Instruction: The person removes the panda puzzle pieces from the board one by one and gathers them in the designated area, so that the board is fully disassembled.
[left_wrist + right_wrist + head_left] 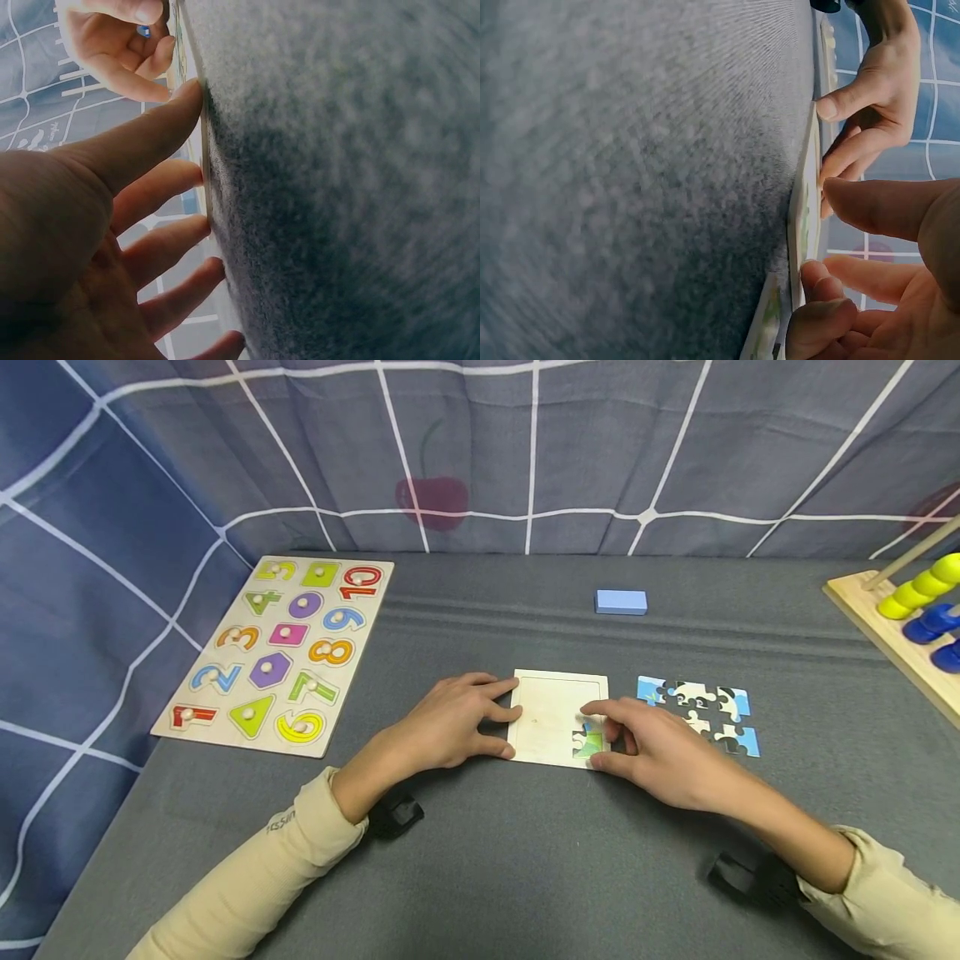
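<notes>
A square wooden puzzle tray lies on the grey cloth. In its lower right corner sits a jigsaw piece in green, white and blue. Spread along the tray's left edge are the fingertips of my left hand, with the thumb at the lower corner. My right hand lies over the tray's right edge, index finger reaching inward above the piece and thumb by the lower right corner. Its other fingers bend partly, and no piece shows between thumb and index in the right wrist view. Several loose panda pieces lie beyond this hand, partly covered.
A number and shape peg board lies at the left. Behind the tray is a blue block. A wooden bead stand with yellow and blue beads stands at the right edge. A checked curtain hangs along the back.
</notes>
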Demonstrator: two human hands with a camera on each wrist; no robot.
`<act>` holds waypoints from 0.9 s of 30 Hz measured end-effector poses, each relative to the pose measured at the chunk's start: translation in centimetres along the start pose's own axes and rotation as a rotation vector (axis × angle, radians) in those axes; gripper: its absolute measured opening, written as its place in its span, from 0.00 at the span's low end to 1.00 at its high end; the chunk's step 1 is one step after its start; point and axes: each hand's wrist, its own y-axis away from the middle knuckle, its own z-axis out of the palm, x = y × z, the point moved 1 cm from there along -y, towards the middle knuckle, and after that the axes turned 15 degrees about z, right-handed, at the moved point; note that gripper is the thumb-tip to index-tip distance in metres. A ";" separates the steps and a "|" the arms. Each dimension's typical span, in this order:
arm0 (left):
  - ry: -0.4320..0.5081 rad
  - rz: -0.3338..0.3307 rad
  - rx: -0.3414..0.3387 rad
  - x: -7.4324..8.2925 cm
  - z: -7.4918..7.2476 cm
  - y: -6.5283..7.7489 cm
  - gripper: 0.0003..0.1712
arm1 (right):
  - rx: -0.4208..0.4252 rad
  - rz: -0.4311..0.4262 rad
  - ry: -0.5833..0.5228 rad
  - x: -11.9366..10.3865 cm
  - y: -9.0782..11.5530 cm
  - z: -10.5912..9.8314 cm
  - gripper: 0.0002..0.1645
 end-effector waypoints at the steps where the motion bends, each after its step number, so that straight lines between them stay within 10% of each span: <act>1: 0.000 0.000 0.000 0.0 0.0 0.0 0.30 | -0.002 0.002 0.009 0.0 -0.1 0.1 0.25; 27: 0.012 -0.007 -0.003 0.1 -0.1 0.1 0.31 | 0.052 0.055 -0.004 -0.4 -0.6 0.1 0.12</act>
